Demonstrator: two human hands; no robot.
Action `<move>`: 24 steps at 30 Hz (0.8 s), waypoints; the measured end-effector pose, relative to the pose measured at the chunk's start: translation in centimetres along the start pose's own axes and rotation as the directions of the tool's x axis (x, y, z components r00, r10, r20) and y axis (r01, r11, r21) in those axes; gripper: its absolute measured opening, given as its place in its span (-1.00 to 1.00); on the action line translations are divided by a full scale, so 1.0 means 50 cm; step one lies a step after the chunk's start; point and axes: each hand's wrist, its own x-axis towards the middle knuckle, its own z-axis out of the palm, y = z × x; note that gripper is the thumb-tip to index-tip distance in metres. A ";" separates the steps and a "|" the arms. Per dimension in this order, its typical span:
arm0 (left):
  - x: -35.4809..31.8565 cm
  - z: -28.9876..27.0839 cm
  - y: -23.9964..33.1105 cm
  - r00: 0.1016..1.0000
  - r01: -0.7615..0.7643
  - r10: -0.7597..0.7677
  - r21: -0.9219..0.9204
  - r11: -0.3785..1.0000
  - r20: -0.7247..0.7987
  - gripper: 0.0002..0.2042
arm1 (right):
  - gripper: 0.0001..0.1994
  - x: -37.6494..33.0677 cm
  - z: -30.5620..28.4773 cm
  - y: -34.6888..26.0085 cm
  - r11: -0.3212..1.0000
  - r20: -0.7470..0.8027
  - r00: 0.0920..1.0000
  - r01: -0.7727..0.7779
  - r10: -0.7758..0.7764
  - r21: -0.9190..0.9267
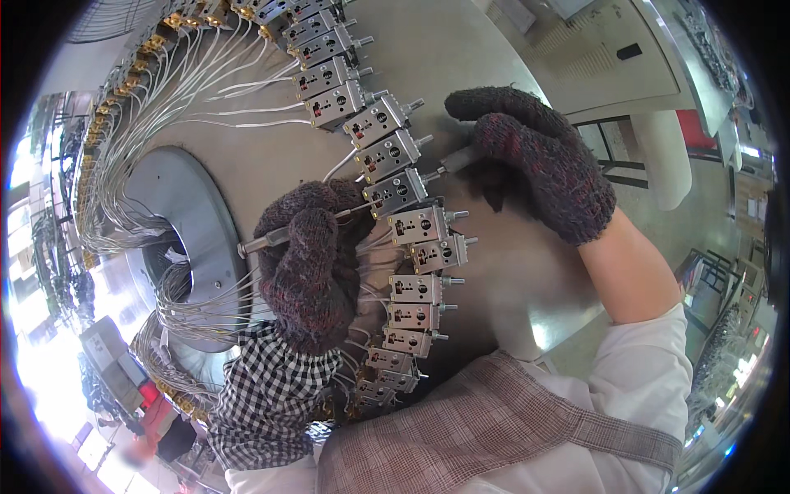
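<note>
Your gloved L hand (306,284), up from below, has fingers round a slim screwdriver (262,242), tip at the metal switch unit (397,192) btwn hands. R hand (545,156), in from lower R, grips a grey driver (461,158) at unit's shaft. Unit mkgs too small to read.

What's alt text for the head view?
Gloved left hand holds a slim tool at the face of a metal box, while the gloved right hand holds a gray tool at its shaft. A curved row of similar wired boxes crosses a gray table.
</note>
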 end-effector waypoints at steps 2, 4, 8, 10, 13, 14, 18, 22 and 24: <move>-0.002 0.005 0.002 1.000 0.017 -0.017 0.000 1.000 -0.019 -0.78 | -0.70 -0.002 -0.006 0.002 1.000 0.015 1.000 0.005 -0.005 0.012; -0.005 0.004 0.002 1.000 0.019 -0.019 0.003 1.000 -0.018 -0.78 | -0.69 -0.009 -0.011 0.000 1.000 0.029 1.000 0.009 -0.009 0.023; -0.028 0.022 0.025 0.997 0.039 -0.038 0.016 0.999 -0.065 -0.78 | -0.68 -0.052 -0.015 0.014 0.997 -0.105 0.992 0.076 -0.076 -0.005; -0.037 0.027 0.035 0.989 0.135 -0.133 0.038 0.990 -0.057 -0.77 | -0.67 -0.077 -0.018 0.029 0.991 -0.164 0.978 0.129 -0.132 -0.029; -0.044 0.034 0.041 0.975 0.222 -0.221 0.097 0.970 -0.022 -0.77 | -0.63 -0.097 -0.009 0.033 0.988 -0.195 0.970 0.138 -0.149 -0.067; -0.043 0.034 0.038 0.973 0.228 -0.232 0.115 0.967 0.015 -0.76 | -0.62 -0.098 -0.008 0.035 0.990 -0.191 0.972 0.130 -0.139 -0.060; -0.036 0.032 0.033 0.952 0.304 -0.301 -0.062 0.951 0.058 -0.77 | -0.64 -0.097 -0.005 0.043 0.985 -0.188 0.968 0.153 -0.166 -0.078; -0.040 0.022 0.023 0.966 0.259 -0.259 -0.032 0.965 0.015 -0.76 | -0.66 -0.101 -0.001 0.049 0.979 -0.140 0.972 0.172 -0.186 -0.105; -0.039 0.021 0.023 0.965 0.261 -0.261 -0.019 0.965 -0.022 -0.76 | -0.69 -0.103 0.000 0.050 0.960 -0.074 0.965 0.240 -0.253 -0.142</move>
